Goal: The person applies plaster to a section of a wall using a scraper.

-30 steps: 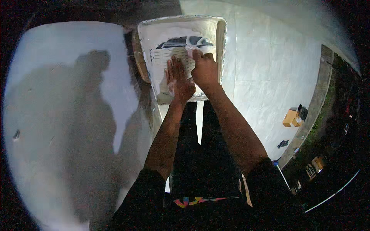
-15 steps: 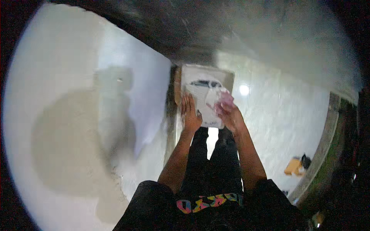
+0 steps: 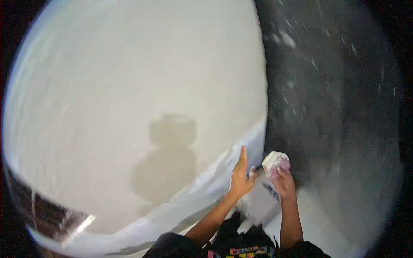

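My right hand grips a pink sponge-like pad, its far side coated in a white paste or foam. It is raised above a pale rectangular tub. My left hand is open and empty, fingers stretched out and thumb apart. It is held to the left of the pad, in front of the lower edge of a white wall. A dark patch shows on the white surface inside the tub, and the hands and forearms hide part of it.
The large white wall fills the left, with my shadow on it. A dark grey surface with white streaks meets it on the right. A dark brown panel is at the lower left. Pale floor lies at the lower right.
My view has swung up and left toward the wall. The right hand has lifted the pink pad out of the tub, now with white material on it. My left hand has come off the tub.
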Demonstrator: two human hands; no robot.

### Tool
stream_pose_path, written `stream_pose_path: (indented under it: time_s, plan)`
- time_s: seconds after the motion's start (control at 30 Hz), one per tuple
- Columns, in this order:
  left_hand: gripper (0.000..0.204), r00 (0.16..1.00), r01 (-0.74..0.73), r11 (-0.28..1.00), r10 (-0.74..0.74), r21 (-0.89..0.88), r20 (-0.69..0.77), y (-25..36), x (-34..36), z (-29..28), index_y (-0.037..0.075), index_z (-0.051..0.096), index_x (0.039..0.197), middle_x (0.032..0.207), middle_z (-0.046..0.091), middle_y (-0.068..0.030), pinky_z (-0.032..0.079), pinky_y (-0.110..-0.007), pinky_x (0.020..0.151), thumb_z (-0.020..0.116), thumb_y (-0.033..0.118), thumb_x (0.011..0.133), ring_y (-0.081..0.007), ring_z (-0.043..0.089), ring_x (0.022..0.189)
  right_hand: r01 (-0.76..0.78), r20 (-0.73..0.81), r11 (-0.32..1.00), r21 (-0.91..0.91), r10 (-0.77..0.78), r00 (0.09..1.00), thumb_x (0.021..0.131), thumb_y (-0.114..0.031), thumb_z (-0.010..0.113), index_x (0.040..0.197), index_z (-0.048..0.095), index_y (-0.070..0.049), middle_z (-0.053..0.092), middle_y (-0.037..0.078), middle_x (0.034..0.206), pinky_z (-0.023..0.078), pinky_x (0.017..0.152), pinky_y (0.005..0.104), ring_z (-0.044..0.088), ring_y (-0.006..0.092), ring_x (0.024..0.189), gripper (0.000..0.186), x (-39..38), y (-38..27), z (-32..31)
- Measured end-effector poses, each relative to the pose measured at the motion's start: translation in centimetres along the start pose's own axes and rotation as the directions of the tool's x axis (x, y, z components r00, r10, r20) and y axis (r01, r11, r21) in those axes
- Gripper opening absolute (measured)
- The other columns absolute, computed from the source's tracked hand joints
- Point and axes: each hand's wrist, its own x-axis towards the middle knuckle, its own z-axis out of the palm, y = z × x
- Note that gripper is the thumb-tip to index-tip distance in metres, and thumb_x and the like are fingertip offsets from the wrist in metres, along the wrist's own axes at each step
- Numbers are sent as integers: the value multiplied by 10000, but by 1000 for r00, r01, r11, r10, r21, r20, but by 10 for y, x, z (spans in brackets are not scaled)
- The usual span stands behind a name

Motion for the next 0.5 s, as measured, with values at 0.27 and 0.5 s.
stream_pose_path:
  time_s: [0.27, 0.5]
  plan:
    - [537, 725, -425, 769, 605, 477, -330, 255, -2, -195, -97, 513, 1374, 1425, 505, -307, 370, -449, 1128, 545, 127, 887, -419, 478, 1361, 55, 506, 962, -269, 92, 858, 922, -25, 613, 1330, 523, 17, 602, 127, 1248, 474, 984, 482, 598, 279, 1133, 420, -62, -48, 153]
    - [456, 450, -313, 319, 879, 894, -156, 351, 130, -394, 75, 600, 1320, 1443, 539, -189, 420, -478, 1083, 577, 153, 872, -418, 479, 1356, 538, 747, 793, -286, -167, 644, 937, -93, 653, 1255, 601, 55, 680, 86, 1109, 472, 943, 299, 619, 140, 1028, 354, -29, -84, 393]
